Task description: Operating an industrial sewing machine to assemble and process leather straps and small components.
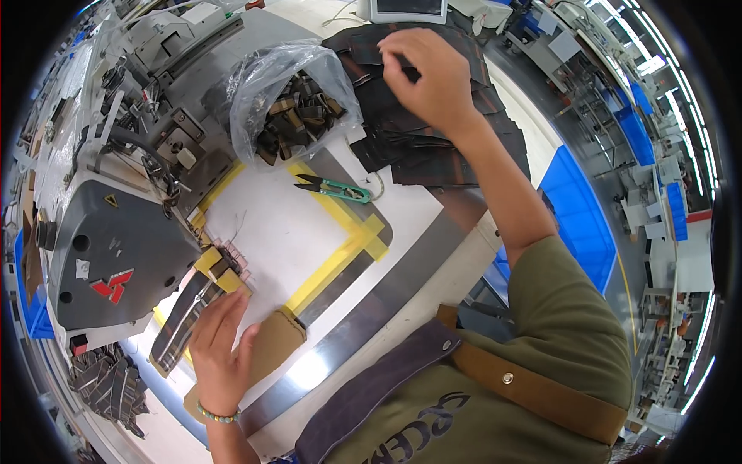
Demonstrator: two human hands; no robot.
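My left hand (220,348) lies over a dark plaid fabric strip (184,317) beside the grey sewing machine head (120,251). Its fingers are stretched out and the thumb stands apart. The fingertips touch a tan folded piece (232,281) by the needle area. Up at the far right, my right hand (433,81) hovers over or touches a spread stack of dark plaid fabric pieces (440,116). Thumb and forefinger curl toward each other; whether cloth is between their tips I cannot make out. Green-handled thread snips (344,189) rest on the table between the hands.
A clear plastic bag (247,100) holds several folded plaid tabs (301,116). Yellow tape (332,267) frames part of the white work surface. Brown cardboard (274,348) lies under my left wrist. Plaid pieces (108,387) are heaped at lower left; a blue bin (580,224) stands right.
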